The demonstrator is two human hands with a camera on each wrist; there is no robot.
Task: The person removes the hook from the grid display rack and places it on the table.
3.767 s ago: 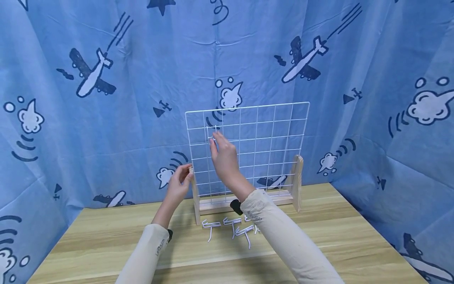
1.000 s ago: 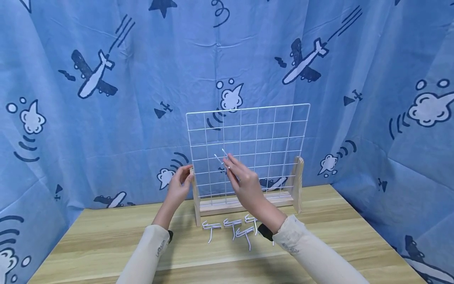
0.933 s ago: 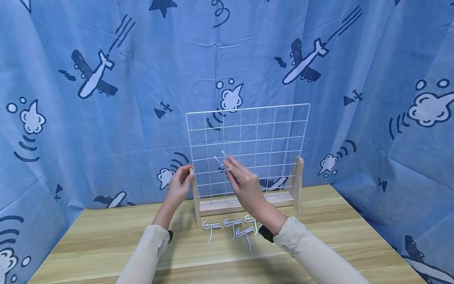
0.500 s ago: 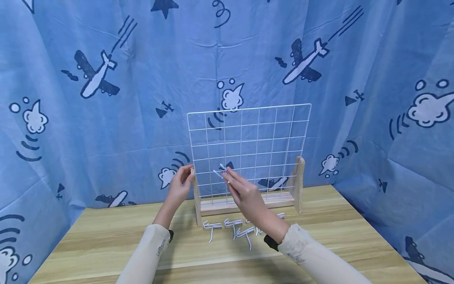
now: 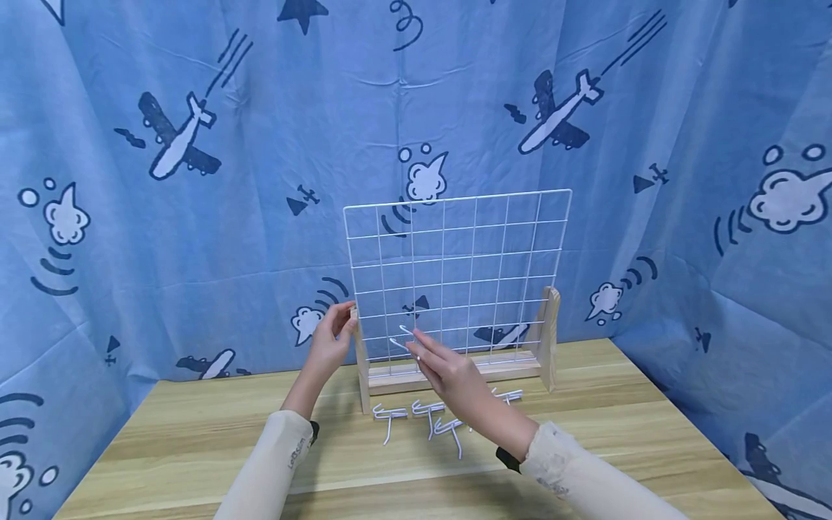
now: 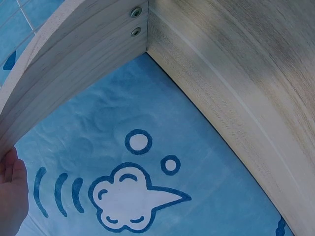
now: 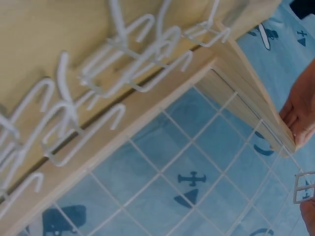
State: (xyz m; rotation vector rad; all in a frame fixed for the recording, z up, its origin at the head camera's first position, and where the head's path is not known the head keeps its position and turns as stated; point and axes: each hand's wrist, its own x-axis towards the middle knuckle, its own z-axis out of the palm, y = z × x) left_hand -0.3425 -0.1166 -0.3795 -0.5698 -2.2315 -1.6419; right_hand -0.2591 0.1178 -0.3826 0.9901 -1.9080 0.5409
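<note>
A white wire grid panel (image 5: 458, 199) stands upright in a wooden stand (image 5: 548, 343). My left hand (image 5: 328, 344) grips the top of the stand's left side post (image 5: 361, 372), fingers and thumb on either side. In the left wrist view, fingertips (image 6: 14, 179) lie against that post's edge. My right hand (image 5: 458, 377) pinches a white wire hook (image 5: 399, 344) in front of the grid's lower left part, its two prongs pointing up and left. The right wrist view has the squarish end of this hook (image 7: 296, 189) at its right edge.
Several more white hooks (image 5: 390, 414) lie on the wood-grain table (image 5: 214, 440) in front of the stand, some partly hidden behind the right forearm. A blue curtain (image 5: 273, 238) printed with planes hangs close behind the stand and along both sides.
My right hand has come down from the grid's upper left to near its lower rows, and somewhat rightward, still with the hook. The left hand has stayed on the post.
</note>
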